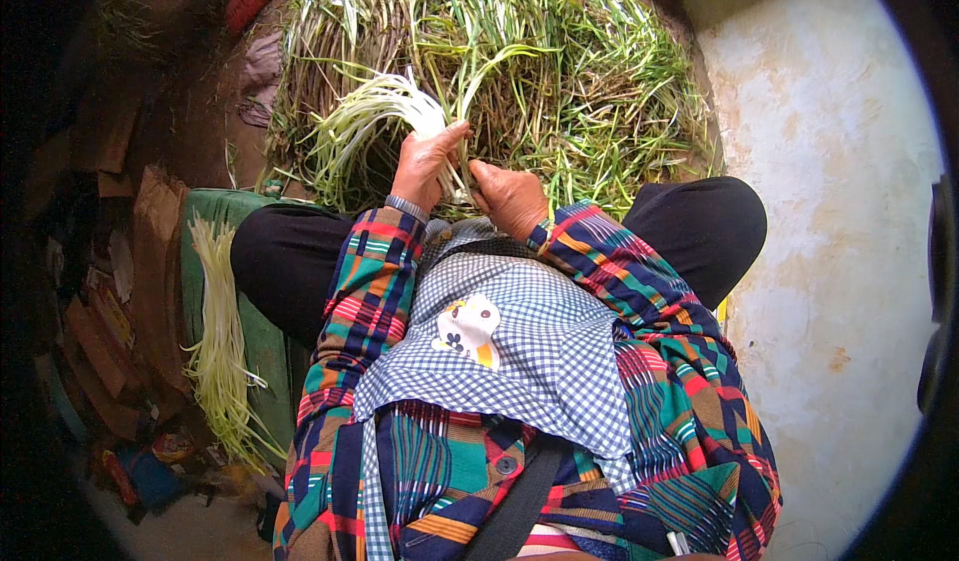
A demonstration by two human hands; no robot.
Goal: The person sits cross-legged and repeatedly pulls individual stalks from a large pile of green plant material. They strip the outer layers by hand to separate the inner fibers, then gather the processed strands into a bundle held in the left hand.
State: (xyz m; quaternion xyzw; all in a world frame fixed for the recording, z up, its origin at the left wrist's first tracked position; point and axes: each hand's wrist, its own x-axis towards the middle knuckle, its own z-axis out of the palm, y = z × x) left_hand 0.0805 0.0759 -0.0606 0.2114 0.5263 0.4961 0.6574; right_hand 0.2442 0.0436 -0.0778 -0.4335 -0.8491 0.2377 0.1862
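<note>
My left hand (425,162) is closed around a bunch of cleaned white-and-pale-green stalks (389,98), which look like chives or young garlic shoots. Their leafy ends droop to the left, and the white root ends poke out below my fingers. Close beside it, my right hand (515,195) pinches the lower end of a greener stalk (468,93) that stands up between the hands. Its fingertips are partly hidden. Just beyond both hands lies a large heap of uncleaned green stalks (524,74), mixed with brown, dry leaves.
Left of my knee, a bundle of pale stalks (223,336) lies on a green padded surface (262,344). Cardboard pieces (153,261) and clutter stand farther left. A pale, stained floor (817,276) stretches along the right. A checked apron (539,314) covers my lap.
</note>
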